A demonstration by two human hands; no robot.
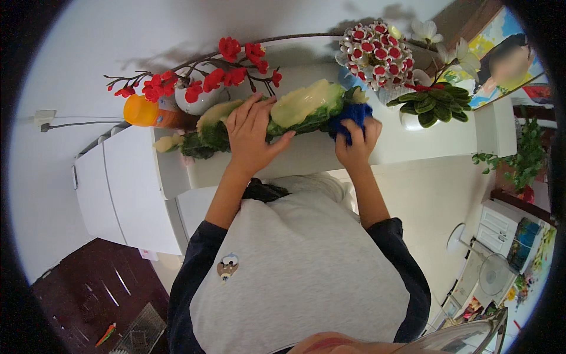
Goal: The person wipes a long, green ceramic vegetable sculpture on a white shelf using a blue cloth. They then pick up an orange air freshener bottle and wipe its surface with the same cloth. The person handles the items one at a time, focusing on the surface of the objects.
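A long green and pale yellow carved ornament, glossy like jade or resin, lies lengthwise on a white shelf. My left hand rests on its middle, fingers spread over the top and thumb along the near side. My right hand grips a bunched dark blue cloth against the ornament's right end. The ornament's underside is hidden.
Behind the ornament's left part stand a white round vase with red blossom branches and an orange-capped bottle. At the right are a red-and-white flower ball, a green potted plant and a framed picture.
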